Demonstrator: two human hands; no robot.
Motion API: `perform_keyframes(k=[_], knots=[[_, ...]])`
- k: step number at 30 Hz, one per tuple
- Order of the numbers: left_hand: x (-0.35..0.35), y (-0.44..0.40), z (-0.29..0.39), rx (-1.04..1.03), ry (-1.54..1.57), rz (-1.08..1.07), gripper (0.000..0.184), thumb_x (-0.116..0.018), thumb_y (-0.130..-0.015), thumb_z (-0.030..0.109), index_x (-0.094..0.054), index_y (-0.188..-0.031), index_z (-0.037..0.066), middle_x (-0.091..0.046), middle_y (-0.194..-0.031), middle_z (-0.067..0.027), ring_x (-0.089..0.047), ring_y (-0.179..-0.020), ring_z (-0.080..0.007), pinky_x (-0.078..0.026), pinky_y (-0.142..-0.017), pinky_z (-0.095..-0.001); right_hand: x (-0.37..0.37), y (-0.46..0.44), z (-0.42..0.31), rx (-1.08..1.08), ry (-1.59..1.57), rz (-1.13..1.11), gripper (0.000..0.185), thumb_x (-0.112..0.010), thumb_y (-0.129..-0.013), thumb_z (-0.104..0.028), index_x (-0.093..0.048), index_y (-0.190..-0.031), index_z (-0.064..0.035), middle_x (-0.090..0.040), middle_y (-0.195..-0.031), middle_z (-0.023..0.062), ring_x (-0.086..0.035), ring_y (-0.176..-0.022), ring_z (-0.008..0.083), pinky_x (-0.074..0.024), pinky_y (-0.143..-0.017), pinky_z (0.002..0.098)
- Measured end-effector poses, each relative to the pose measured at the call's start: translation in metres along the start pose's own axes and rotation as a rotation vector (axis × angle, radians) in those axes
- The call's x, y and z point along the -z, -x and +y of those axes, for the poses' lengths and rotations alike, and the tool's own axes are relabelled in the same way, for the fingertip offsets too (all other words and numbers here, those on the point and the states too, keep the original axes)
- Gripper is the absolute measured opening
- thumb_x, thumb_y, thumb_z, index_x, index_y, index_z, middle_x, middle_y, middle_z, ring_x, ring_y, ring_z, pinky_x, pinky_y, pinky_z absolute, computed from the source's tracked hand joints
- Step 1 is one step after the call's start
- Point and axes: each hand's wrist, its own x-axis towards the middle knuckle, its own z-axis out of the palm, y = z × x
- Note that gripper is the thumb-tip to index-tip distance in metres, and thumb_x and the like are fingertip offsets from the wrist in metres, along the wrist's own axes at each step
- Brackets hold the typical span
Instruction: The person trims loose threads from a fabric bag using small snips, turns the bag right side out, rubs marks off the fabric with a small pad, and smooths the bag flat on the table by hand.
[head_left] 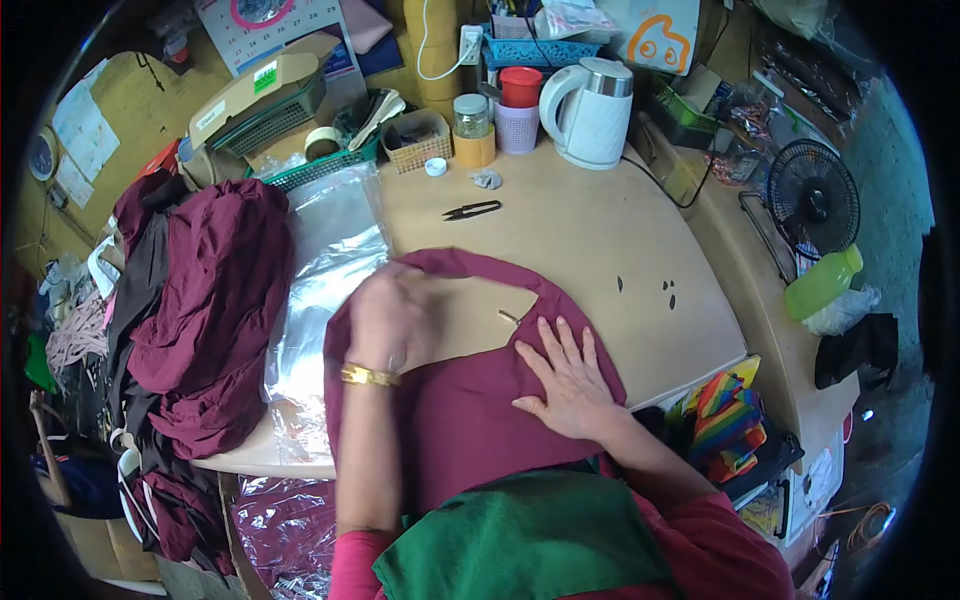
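A maroon garment lies spread on the table in front of me, its upper edge curved round an opening that shows the tan tabletop. My right hand rests flat on the cloth at the right of this opening, fingers spread. Motion smears my left hand, which is over the garment's left side; its fingers cannot be made out. A gold-coloured bracelet is on the left wrist. Close to my right fingertips is a small pale metal-like piece. Green cloth covers my lap.
Clear plastic bags and a heap of maroon cloth lie left. Black thread snips are beyond the garment. A white kettle, jars and baskets line the back. At the right stand a black fan and green bottle.
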Motion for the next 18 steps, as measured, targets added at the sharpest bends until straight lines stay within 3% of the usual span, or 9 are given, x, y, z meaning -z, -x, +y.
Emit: perform_keyframes(k=[4, 6, 7, 10, 11, 13, 15, 16, 18], knots=[[0.057, -0.044, -0.027, 0.194, 0.158, -0.071, 0.027, -0.067, -0.084, 0.011, -0.068, -0.109, 0.000, -0.069, -0.106, -0.0229, -0.067, -0.098, -0.0389, -0.053, -0.087, -0.0442, 0.001, -0.013, 0.026, 0.014, 0.027, -0.020, 0.076, -0.051, -0.095, -0.059, -0.039, -0.151, -0.0093, -0.019, -0.161, 0.0233, -0.011, -0.150, 0.0431, -0.0051, -0.119, 0.0623], [0.053, -0.038, 0.007, -0.331, -0.129, 0.146, 0.036, -0.068, -0.082, 0.009, -0.064, -0.117, 0.000, -0.064, -0.117, -0.0244, -0.063, -0.106, -0.0401, -0.051, -0.091, -0.0434, 0.000, -0.024, 0.036, -0.023, 0.031, -0.002, 0.079, -0.051, -0.094, -0.061, -0.035, -0.153, -0.0115, -0.016, -0.162, 0.0229, -0.009, -0.151, 0.0425, -0.0039, -0.120, 0.0614], [0.053, -0.024, 0.033, -0.335, -0.024, 0.011, 0.042, -0.068, -0.081, 0.007, -0.061, -0.121, 0.000, -0.061, -0.122, -0.0234, -0.060, -0.110, -0.0405, -0.050, -0.094, -0.0423, 0.001, -0.029, 0.041, -0.035, 0.027, 0.001, 0.081, -0.050, -0.093, -0.062, -0.033, -0.154, -0.0126, -0.015, -0.163, 0.0227, -0.007, -0.151, 0.0422, -0.0031, -0.120, 0.0612], [0.023, 0.037, 0.037, -0.329, -0.265, -0.319, 0.061, -0.057, -0.096, 0.049, -0.053, -0.138, 0.005, -0.047, -0.146, -0.0217, -0.039, -0.140, -0.0396, -0.025, -0.118, -0.0531, 0.005, -0.035, 0.054, -0.075, 0.025, -0.053, 0.083, -0.050, -0.093, -0.064, -0.028, -0.157, -0.0153, -0.011, -0.164, 0.0224, -0.005, -0.152, 0.0417, -0.0007, -0.120, 0.0603], [0.007, 0.052, 0.011, -0.215, -0.339, -0.439, 0.061, -0.054, -0.098, 0.048, -0.050, -0.142, 0.006, -0.046, -0.149, -0.0199, -0.038, -0.141, -0.0386, -0.022, -0.120, -0.0525, 0.006, -0.035, 0.057, -0.090, 0.024, -0.078, 0.083, -0.049, -0.093, -0.064, -0.027, -0.157, -0.0155, -0.010, -0.164, 0.0224, -0.004, -0.152, 0.0416, -0.0001, -0.120, 0.0599], [-0.001, 0.066, -0.010, -0.304, -0.333, -0.316, 0.061, -0.056, -0.098, 0.042, -0.043, -0.148, 0.009, -0.041, -0.153, -0.0177, -0.030, -0.146, -0.0373, -0.019, -0.120, -0.0538, 0.019, -0.039, 0.061, -0.113, -0.003, -0.117, 0.081, -0.051, -0.095, -0.060, -0.025, -0.158, -0.0162, -0.010, -0.164, 0.0214, -0.003, -0.153, 0.0397, -0.0012, -0.121, 0.0590], [0.002, 0.074, -0.007, -0.296, -0.317, -0.344, 0.061, -0.055, -0.099, 0.041, -0.042, -0.149, 0.010, -0.039, -0.155, -0.0172, -0.029, -0.147, -0.0372, -0.017, -0.120, -0.0554, 0.031, -0.042, 0.071, -0.054, -0.070, -0.218, 0.074, -0.058, -0.095, -0.050, -0.032, -0.155, -0.0156, -0.018, -0.163, 0.0211, -0.013, -0.151, 0.0401, -0.0101, -0.120, 0.0585], [0.004, 0.077, -0.001, -0.279, -0.300, -0.377, 0.062, -0.055, -0.099, 0.040, -0.040, -0.150, 0.010, -0.037, -0.156, -0.0166, -0.027, -0.148, -0.0371, -0.016, -0.120, -0.0570, 0.036, -0.048, 0.074, 0.029, -0.084, -0.011, 0.056, -0.068, -0.091, -0.039, -0.055, -0.138, -0.0110, -0.046, -0.146, 0.0215, -0.040, -0.138, 0.0395, -0.0307, -0.113, 0.0541], [0.006, 0.082, 0.018, -0.296, -0.343, -0.365, 0.063, -0.055, -0.099, 0.041, -0.040, -0.151, 0.011, -0.035, -0.158, -0.0161, -0.025, -0.149, -0.0370, -0.015, -0.120, -0.0589, 0.050, -0.072, 0.064, -0.049, -0.184, 0.067, 0.045, -0.070, -0.088, -0.035, -0.061, -0.123, -0.0083, -0.056, -0.131, 0.0196, -0.051, -0.125, 0.0384, -0.0381, -0.104, 0.0522]])
